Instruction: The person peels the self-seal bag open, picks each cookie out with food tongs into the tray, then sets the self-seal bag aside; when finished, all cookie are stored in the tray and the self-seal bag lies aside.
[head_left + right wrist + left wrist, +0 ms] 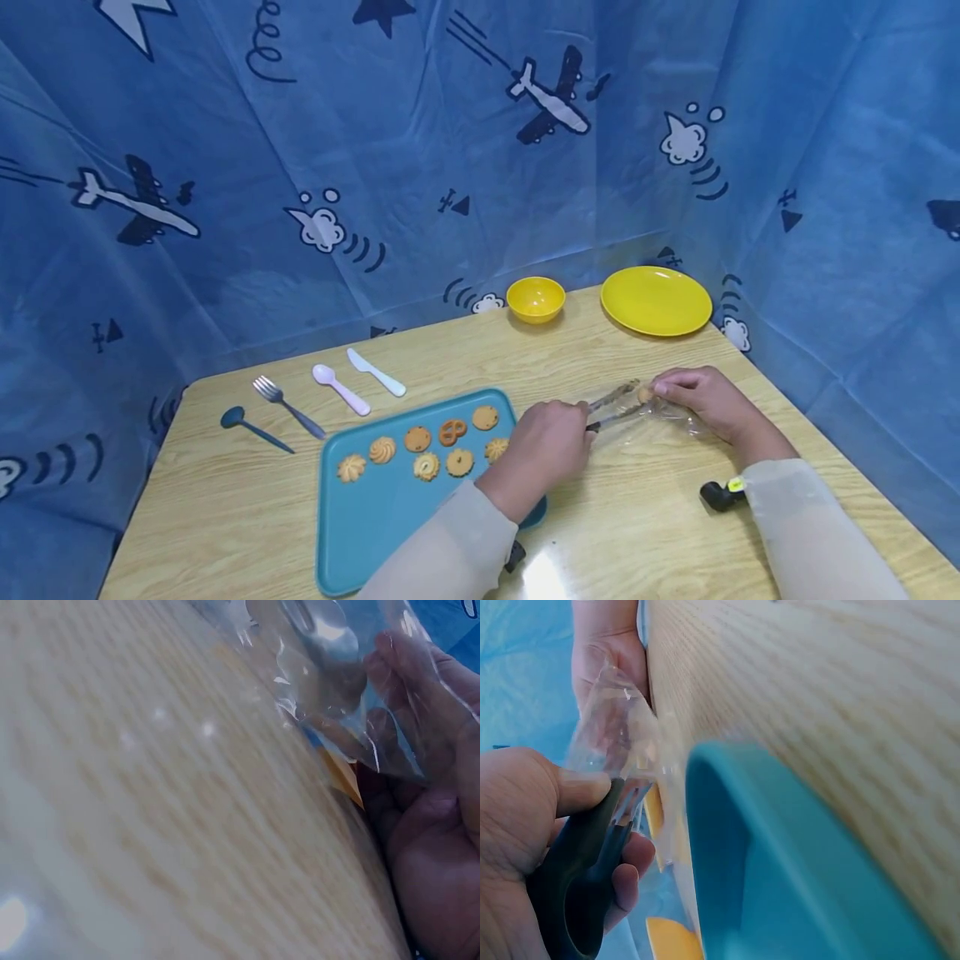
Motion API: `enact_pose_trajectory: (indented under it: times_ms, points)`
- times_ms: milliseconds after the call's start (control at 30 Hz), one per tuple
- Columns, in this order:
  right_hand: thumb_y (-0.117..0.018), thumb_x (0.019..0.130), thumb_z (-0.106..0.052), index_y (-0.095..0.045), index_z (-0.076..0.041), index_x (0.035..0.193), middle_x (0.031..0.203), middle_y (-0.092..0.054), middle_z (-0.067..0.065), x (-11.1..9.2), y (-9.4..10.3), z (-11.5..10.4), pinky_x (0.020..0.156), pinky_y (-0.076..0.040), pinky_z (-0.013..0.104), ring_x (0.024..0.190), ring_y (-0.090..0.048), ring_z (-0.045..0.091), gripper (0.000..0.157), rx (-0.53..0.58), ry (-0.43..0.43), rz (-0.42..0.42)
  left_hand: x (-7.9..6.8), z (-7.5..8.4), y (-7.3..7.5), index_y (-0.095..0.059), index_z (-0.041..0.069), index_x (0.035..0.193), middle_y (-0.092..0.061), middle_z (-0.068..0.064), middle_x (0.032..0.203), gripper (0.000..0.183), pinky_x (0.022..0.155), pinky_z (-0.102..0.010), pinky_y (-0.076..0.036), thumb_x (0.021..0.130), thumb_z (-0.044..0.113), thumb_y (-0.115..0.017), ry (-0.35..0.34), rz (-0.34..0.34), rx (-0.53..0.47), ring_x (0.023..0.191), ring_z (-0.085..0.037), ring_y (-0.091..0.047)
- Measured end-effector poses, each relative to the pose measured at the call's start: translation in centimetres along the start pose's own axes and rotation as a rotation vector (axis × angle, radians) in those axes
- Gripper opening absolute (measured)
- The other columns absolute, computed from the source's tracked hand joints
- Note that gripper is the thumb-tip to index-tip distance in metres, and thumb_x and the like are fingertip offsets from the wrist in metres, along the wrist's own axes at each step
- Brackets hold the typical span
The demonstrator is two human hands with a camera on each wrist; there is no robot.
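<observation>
My left hand (pixel 543 442) grips the dark handles of a pair of tongs (pixel 591 834), the thumb along one handle and the fingers curled beneath. The metal arms reach to the right into a clear plastic bag (pixel 675 412). At their tips a small round cookie (pixel 644 394) shows close to the fingertips of my right hand. That right hand (pixel 712 408) pinches the bag, whose film drapes over the fingers in the right wrist view. Left of both hands, a teal tray (pixel 375 533) bears several cookies (pixel 460 462) and a pretzel (pixel 452 431), partly covered by my left forearm.
A yellow bowl (pixel 536 300) and a yellow plate (pixel 656 301) stand along the back edge. Beyond the tray lie a dark ladle-like spoon (pixel 255 429), a fork (pixel 288 406), a pink spoon (pixel 341 390) and a white knife (pixel 377 372). Blue curtains (pixel 450 167) enclose the table.
</observation>
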State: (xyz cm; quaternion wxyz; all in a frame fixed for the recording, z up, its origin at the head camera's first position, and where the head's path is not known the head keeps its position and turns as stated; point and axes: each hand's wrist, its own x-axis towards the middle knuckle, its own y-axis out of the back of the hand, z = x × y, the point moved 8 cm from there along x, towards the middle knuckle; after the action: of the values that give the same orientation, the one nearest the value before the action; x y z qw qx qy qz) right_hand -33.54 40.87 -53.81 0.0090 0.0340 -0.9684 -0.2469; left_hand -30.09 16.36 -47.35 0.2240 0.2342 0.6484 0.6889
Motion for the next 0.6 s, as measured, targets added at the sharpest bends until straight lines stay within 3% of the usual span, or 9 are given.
enact_pose_trajectory:
  times_ms: [200,400,600]
  points:
    - [-0.07,0.098,-0.029,-0.077,-0.002,0.114,0.109,-0.076,-0.005,0.08,-0.03,-0.22,0.091,-0.046,0.014,0.101,-0.063,-0.004,0.032,-0.004,0.033,0.002,0.56,0.39,-0.23,-0.072,0.018,0.115,-0.067,0.003,0.075,0.031,0.055,-0.029,-0.046,0.1,0.043,-0.063,0.001,-0.006,-0.012,0.06,-0.011,-0.056]
    - [-0.071,0.098,-0.03,-0.077,-0.003,0.114,0.108,-0.075,-0.011,0.05,0.07,-0.22,0.091,-0.044,0.012,0.101,-0.062,-0.008,0.032,-0.024,0.034,0.011,0.81,0.48,-0.63,-0.068,0.019,0.091,-0.059,0.004,0.068,0.023,0.054,-0.029,-0.044,0.099,0.041,-0.065,0.015,-0.046,-0.048,0.057,-0.012,-0.053]
    - [-0.07,0.099,-0.027,-0.076,0.0,0.115,0.111,-0.075,-0.006,0.02,0.11,-0.13,0.091,-0.046,0.012,0.102,-0.062,-0.007,0.033,0.024,0.022,0.004,0.53,0.23,-0.66,-0.071,0.02,0.106,-0.064,0.004,0.074,0.025,0.056,-0.029,-0.045,0.1,0.043,-0.062,0.007,-0.047,-0.024,0.06,-0.011,-0.054]
